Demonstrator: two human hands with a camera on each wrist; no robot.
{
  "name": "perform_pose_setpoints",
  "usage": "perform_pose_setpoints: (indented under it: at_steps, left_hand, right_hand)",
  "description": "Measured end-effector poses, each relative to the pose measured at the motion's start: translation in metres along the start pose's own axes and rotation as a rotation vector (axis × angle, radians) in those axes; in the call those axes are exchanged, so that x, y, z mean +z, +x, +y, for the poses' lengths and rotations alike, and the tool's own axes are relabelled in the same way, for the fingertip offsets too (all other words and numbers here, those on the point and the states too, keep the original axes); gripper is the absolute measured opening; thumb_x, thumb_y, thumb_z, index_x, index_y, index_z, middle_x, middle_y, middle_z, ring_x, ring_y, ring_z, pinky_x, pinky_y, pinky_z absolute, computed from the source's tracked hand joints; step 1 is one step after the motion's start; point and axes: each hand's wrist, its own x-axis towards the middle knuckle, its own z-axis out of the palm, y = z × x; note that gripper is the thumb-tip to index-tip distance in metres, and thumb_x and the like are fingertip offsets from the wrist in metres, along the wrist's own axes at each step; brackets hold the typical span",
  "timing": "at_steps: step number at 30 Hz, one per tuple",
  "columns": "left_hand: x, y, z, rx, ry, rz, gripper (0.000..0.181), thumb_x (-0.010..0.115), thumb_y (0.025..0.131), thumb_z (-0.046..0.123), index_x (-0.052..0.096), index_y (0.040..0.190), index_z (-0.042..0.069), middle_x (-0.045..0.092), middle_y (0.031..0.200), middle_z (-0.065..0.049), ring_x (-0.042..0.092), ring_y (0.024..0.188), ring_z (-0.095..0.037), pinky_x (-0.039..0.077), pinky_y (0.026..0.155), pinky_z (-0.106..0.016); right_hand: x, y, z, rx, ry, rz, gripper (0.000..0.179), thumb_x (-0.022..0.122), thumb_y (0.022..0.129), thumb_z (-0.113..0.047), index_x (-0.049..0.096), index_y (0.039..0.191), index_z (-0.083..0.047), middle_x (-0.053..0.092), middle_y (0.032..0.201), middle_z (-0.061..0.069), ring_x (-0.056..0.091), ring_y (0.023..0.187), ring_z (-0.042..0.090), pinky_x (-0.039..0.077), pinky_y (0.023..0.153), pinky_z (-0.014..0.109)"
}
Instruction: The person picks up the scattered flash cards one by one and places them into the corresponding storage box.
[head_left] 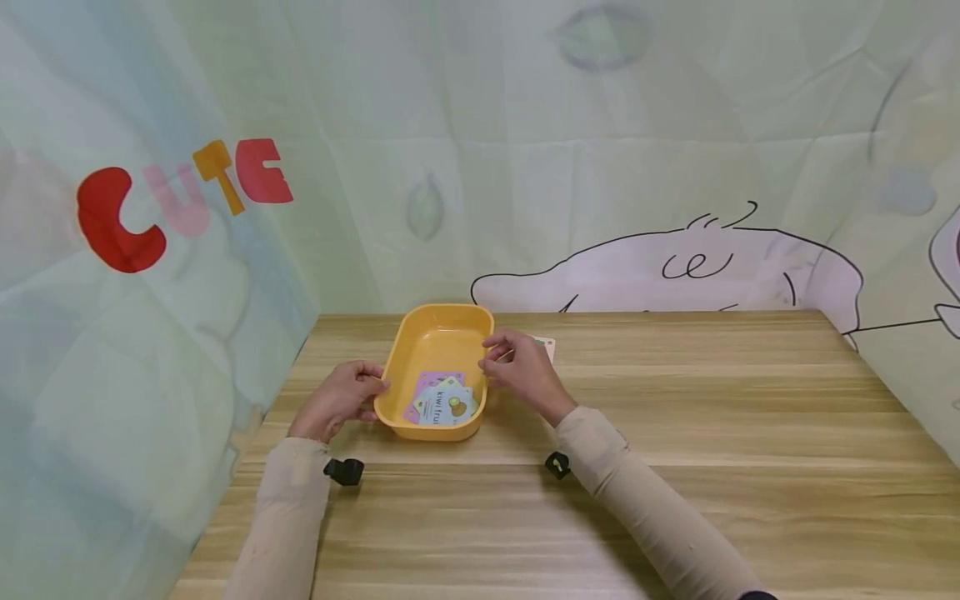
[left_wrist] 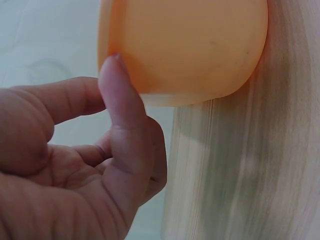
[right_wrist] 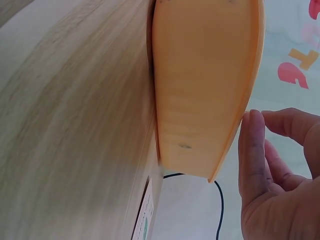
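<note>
A yellow plastic tray [head_left: 442,346] with rounded corners sits at the back left of the table. Several picture cards [head_left: 448,403] lie overlapped in its near end, the top one pale blue and printed with kiwifruit. On the tray's left side, my left hand [head_left: 347,395] pinches the rim between thumb and fingers; the left wrist view shows the thumb [left_wrist: 120,92] against the tray wall. My right hand [head_left: 527,368] pinches the opposite rim with its fingertips, also seen by the right wrist camera. Another card [head_left: 547,345] lies on the table, partly hidden behind my right hand.
The wood-grain table [head_left: 712,433] extends to the right and toward me. A printed cloth backdrop [head_left: 375,167] hangs along its back and left edges. A thin black cable [right_wrist: 221,205] runs beyond the tray in the right wrist view.
</note>
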Motion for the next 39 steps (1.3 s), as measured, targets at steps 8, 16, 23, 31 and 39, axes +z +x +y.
perform_pose_setpoints:
  at_steps: [8,16,23,31,39]
  left_hand:
    - [0.0,0.0,0.0,-0.01,0.001,0.0,0.032,0.057,0.103,0.015,0.05,0.129,-0.003,0.059,0.115,-0.016,0.066,0.085,-0.021,0.062,0.07,-0.033]
    - [0.0,0.0,0.0,-0.009,0.0,0.0,0.033,0.057,0.103,0.015,0.05,0.13,-0.003,0.059,0.115,-0.017,0.066,0.085,-0.021,0.062,0.07,-0.033]
    - [0.0,-0.001,0.001,-0.009,0.005,0.0,0.033,0.057,0.103,0.015,0.051,0.13,-0.003,0.059,0.115,-0.017,0.065,0.085,-0.021,0.062,0.07,-0.033]
    - [-0.001,0.0,0.0,-0.002,0.005,0.001,0.032,0.057,0.103,0.014,0.051,0.129,-0.003,0.059,0.115,-0.017,0.065,0.085,-0.021,0.062,0.069,-0.033]
    - [0.0,0.0,-0.002,0.008,-0.002,0.0,0.032,0.057,0.103,0.014,0.051,0.129,-0.004,0.06,0.112,-0.016,0.065,0.083,-0.02,0.062,0.068,-0.033]
  right_hand:
    - [-0.001,0.0,0.0,-0.006,0.012,0.013,0.031,0.075,0.088,-0.001,0.066,0.117,0.005,0.069,0.093,0.011,0.068,0.076,0.019,0.063,0.067,0.032]
    - [-0.005,-0.002,0.0,-0.004,-0.005,0.004,0.03,0.073,0.09,-0.002,0.066,0.118,0.005,0.069,0.093,0.012,0.069,0.077,0.02,0.063,0.069,0.037]
    - [-0.008,-0.001,0.002,0.001,-0.04,0.012,0.029,0.071,0.091,-0.003,0.066,0.119,0.003,0.068,0.095,0.011,0.069,0.079,0.022,0.063,0.066,0.034]
    - [-0.017,0.002,0.011,0.011,-0.084,0.016,0.026,0.069,0.092,-0.002,0.067,0.118,0.002,0.07,0.093,0.011,0.068,0.08,0.02,0.062,0.065,0.03]
    - [-0.024,0.004,0.019,0.029,-0.085,0.02,0.03,0.071,0.09,-0.002,0.066,0.119,0.004,0.07,0.096,0.012,0.068,0.082,0.022,0.063,0.068,0.035]
